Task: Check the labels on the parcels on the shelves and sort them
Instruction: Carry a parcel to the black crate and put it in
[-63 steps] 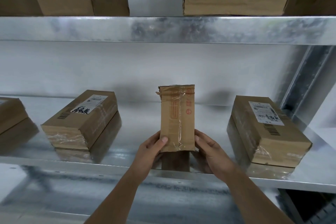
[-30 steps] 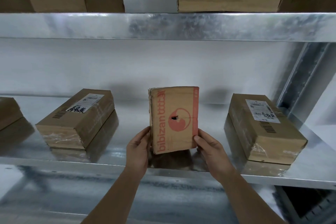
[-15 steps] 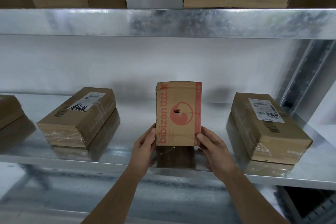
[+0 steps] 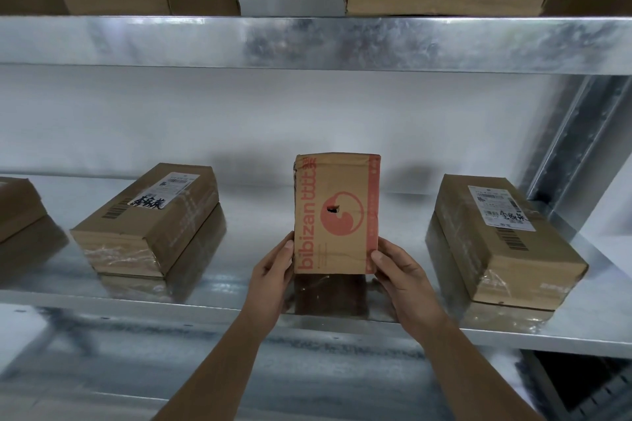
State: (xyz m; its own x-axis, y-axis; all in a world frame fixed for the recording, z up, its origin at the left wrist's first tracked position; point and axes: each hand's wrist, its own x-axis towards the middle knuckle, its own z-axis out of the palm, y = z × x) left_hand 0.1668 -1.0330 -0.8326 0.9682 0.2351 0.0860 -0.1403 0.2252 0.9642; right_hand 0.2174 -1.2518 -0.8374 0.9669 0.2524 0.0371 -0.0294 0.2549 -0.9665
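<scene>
Left hand (image 4: 273, 270) and right hand (image 4: 400, 273) grip the lower edges of the small parcel (image 4: 337, 215), held upright at frame centre over the metal shelf (image 4: 239, 222). Since two seconds ago it has turned from a taped narrow side to the printed face; no shipping label shows there, so checking likely continues. Brown cardboard, red "bibizan" print, a small hole.

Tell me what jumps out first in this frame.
The upright red-printed box at centre, gripped low by the left hand and right hand, with a small hole in its face. Labelled parcels lie flat on the shelf at left and right.
</scene>
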